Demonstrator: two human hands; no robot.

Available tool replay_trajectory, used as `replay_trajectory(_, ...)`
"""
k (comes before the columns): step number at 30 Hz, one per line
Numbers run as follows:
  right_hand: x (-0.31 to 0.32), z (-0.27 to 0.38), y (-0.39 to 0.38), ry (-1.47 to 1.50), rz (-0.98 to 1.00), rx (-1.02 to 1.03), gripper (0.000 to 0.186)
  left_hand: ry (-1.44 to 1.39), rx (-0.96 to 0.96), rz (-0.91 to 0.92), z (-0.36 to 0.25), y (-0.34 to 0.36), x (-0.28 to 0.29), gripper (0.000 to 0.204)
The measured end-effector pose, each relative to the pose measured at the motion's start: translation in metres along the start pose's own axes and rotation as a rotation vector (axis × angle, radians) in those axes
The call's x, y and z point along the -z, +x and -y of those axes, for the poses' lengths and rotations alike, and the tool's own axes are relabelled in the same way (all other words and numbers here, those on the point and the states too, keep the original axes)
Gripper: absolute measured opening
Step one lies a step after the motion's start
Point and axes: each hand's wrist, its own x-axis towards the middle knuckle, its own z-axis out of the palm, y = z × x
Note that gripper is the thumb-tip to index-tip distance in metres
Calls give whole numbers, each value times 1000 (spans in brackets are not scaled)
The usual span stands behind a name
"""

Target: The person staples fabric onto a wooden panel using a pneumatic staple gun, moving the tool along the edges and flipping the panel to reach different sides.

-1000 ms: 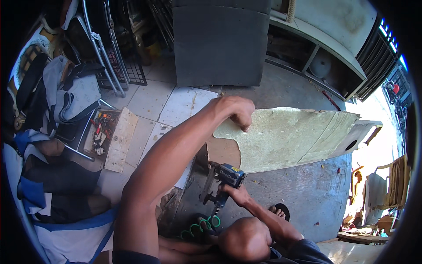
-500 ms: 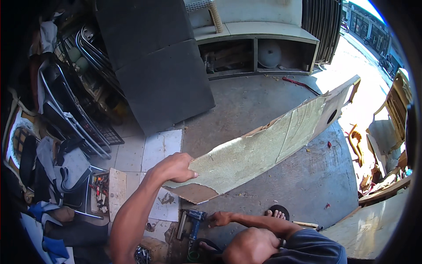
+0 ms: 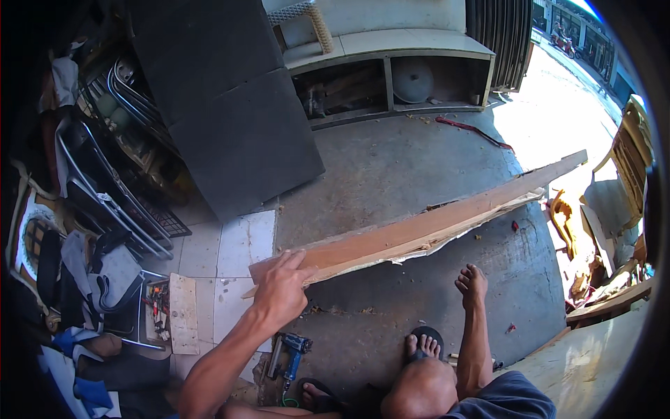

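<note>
My left hand (image 3: 280,288) grips the near left end of a long wooden board (image 3: 412,234), fingers over its edge. The board slants up to the right across the middle, tilted so its narrow brown face shows. Ragged pale covering hangs along its lower edge. My right hand (image 3: 472,283) is below the board's right half, apart from it, with fingers loosely spread and nothing in them. A blue staple gun (image 3: 294,347) with a green hose lies on the floor near my foot.
A large black panel (image 3: 230,119) leans at the back left beside folded metal chairs (image 3: 105,188). A wooden box of small tools (image 3: 158,307) stands left. Behind are a low tiled cabinet (image 3: 405,45) and a red-handled bar (image 3: 474,131). Scrap wood (image 3: 611,279) lies right.
The board has turned from its broad pale face toward its brown edge, and its far end has dropped. My right hand has moved right and up, away from the staple gun.
</note>
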Motion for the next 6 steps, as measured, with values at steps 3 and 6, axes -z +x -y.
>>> replay_trajectory(3,18,-28,8,20,-51,-25,26,28,6,58,-24,5,-53,47)
replay_trajectory(6,30,-68,3,-180,-33,-134,25,71,-14,37,-37,27,-116,49)
